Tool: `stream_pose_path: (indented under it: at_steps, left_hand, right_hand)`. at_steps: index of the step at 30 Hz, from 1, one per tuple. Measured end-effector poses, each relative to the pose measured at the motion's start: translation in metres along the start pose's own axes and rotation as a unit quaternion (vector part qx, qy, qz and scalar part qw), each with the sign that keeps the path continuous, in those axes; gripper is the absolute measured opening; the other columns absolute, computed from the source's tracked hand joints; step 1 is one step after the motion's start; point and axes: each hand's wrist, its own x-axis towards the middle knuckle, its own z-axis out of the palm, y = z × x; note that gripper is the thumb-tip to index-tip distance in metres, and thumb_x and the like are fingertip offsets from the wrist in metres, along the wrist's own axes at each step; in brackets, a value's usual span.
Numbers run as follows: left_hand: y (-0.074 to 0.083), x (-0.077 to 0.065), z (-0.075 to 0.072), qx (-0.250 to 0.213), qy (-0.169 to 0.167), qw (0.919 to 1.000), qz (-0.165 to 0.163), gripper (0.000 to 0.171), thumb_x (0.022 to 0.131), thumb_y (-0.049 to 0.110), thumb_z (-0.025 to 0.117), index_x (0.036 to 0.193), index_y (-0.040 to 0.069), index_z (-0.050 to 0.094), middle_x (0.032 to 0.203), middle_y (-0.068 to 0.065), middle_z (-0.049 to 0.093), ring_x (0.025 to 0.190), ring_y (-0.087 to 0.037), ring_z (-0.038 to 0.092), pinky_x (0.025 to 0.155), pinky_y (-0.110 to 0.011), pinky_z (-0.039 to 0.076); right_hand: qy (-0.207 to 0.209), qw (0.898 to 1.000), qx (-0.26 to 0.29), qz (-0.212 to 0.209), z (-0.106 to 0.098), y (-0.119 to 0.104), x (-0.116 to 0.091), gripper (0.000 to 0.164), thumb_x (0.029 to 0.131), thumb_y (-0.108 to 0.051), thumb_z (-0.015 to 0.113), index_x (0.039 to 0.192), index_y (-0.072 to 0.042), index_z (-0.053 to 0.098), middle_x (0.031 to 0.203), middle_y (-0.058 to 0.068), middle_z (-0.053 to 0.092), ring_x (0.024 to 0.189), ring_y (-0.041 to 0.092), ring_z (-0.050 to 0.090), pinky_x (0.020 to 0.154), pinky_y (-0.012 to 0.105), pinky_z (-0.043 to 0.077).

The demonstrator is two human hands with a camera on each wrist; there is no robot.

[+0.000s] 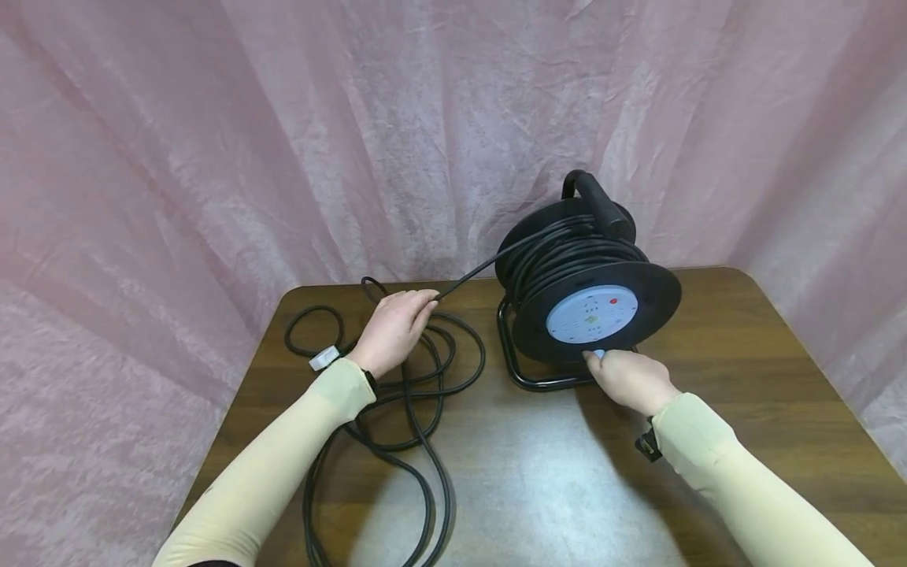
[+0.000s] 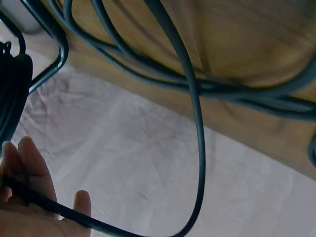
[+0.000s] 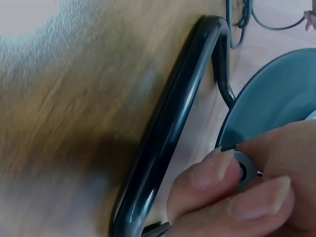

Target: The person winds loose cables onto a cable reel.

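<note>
A black cable reel (image 1: 655, 311) stands tilted on its tubular frame (image 1: 527, 383), with a pale round socket panel (image 1: 592, 314) facing front. My right hand (image 1: 631, 379) grips the small crank knob (image 3: 245, 168) low on the reel's front disc, fingers curled round it. My left hand (image 1: 398, 331) holds the black cable (image 1: 473, 274) to the left of the reel, and the cable slants up from there onto the drum. In the left wrist view the cable (image 2: 69, 213) crosses the palm, with some fingers (image 2: 35, 160) loosely extended.
Loose cable loops (image 1: 446, 472) spread over the left half of the wooden table (image 1: 751, 378) beneath my left arm. A white plug (image 1: 325, 358) lies among them. Behind the table's back edge hangs a pink curtain (image 1: 425, 142). The reel's carrying handle (image 1: 601, 203) sticks up at its top.
</note>
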Motion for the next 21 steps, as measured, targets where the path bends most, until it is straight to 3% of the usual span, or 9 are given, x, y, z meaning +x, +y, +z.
stream_pose_path:
  at_steps: [3,5,7,8,10,12,14,15,21]
  left_hand:
    - [0.002,-0.001,0.007,0.0,-0.01,0.9999,0.008,0.037,0.109,0.028,0.04,0.139,0.011,0.055,0.121,-0.002,0.066,0.116,-0.021,0.058,0.112,-0.046,0.033]
    - [0.003,-0.002,0.012,0.002,-0.016,0.9998,0.013,0.037,0.109,0.025,0.041,0.14,0.01,0.054,0.118,-0.001,0.067,0.114,-0.02,0.059,0.111,-0.045,0.034]
    - [0.004,-0.002,0.018,0.014,-0.016,0.9995,0.022,0.036,0.108,0.023,0.043,0.14,0.009,0.054,0.116,-0.001,0.067,0.113,-0.018,0.06,0.113,-0.044,0.032]
    - [0.004,-0.002,0.02,0.023,-0.015,0.9993,0.026,0.036,0.108,0.022,0.045,0.141,0.01,0.053,0.118,-0.001,0.067,0.114,-0.018,0.06,0.115,-0.045,0.029]
    - [0.006,-0.001,0.025,0.041,-0.009,0.9986,0.031,0.037,0.107,0.023,0.047,0.142,0.013,0.053,0.121,0.0,0.067,0.116,-0.018,0.06,0.118,-0.047,0.022]
    - [0.009,0.002,0.028,0.057,-0.004,0.9976,0.039,0.039,0.106,0.023,0.049,0.144,0.017,0.052,0.123,0.001,0.067,0.114,-0.018,0.061,0.119,-0.051,0.014]
    - [0.013,0.003,0.031,0.065,-0.003,0.997,0.043,0.041,0.106,0.023,0.05,0.147,0.021,0.05,0.126,0.002,0.066,0.114,-0.018,0.061,0.119,-0.054,0.011]
    - [0.014,0.004,0.032,0.065,-0.005,0.9968,0.046,0.043,0.106,0.022,0.05,0.148,0.022,0.048,0.128,0.002,0.065,0.115,-0.017,0.06,0.119,-0.055,0.011]
    - [0.02,0.009,0.038,0.045,-0.02,0.9959,0.076,0.047,0.106,0.013,0.046,0.152,0.017,0.042,0.134,-0.003,0.062,0.123,-0.017,0.056,0.119,-0.042,0.019]
  right_hand:
    - [0.055,0.997,-0.042,-0.039,0.004,-0.005,0.0,0.009,0.094,-0.013,0.061,0.088,-0.006,0.063,0.05,-0.006,0.021,0.044,0.009,0.019,0.035,0.026,0.021]
    - [0.104,0.985,-0.102,-0.091,0.007,-0.007,0.001,0.01,0.09,-0.01,0.065,0.098,-0.004,0.064,0.052,-0.005,0.018,0.046,0.01,0.018,0.036,0.025,0.022]
    - [0.135,0.981,-0.096,-0.101,0.011,-0.011,0.004,0.007,0.088,-0.01,0.067,0.09,-0.004,0.063,0.052,-0.003,0.017,0.045,0.011,0.02,0.035,0.025,0.022]
    - [0.131,0.985,-0.073,-0.088,0.012,-0.014,0.006,0.01,0.089,-0.011,0.066,0.082,-0.004,0.062,0.051,-0.004,0.017,0.044,0.011,0.021,0.035,0.025,0.023]
    - [0.098,0.994,0.008,-0.038,0.013,-0.019,0.009,0.031,0.094,-0.015,0.062,0.065,-0.007,0.056,0.049,-0.005,0.018,0.042,0.012,0.024,0.033,0.028,0.025]
    - [0.045,0.993,0.106,0.035,0.013,-0.024,0.013,0.048,0.1,-0.023,0.054,0.054,-0.011,0.049,0.047,-0.005,0.023,0.042,0.014,0.028,0.033,0.032,0.027]
    - [-0.014,0.975,0.188,0.118,0.011,-0.03,0.017,0.059,0.105,-0.034,0.045,0.049,-0.014,0.046,0.048,-0.004,0.029,0.043,0.016,0.034,0.035,0.036,0.03]
    - [-0.039,0.97,0.199,0.136,0.011,-0.032,0.019,0.061,0.106,-0.04,0.041,0.051,-0.014,0.047,0.05,-0.003,0.034,0.047,0.018,0.039,0.038,0.037,0.034]
    - [-0.127,0.934,0.27,0.195,0.007,-0.043,0.028,0.065,0.104,-0.055,0.029,0.06,-0.014,0.052,0.056,0.002,0.053,0.054,0.021,0.054,0.051,0.037,0.042]
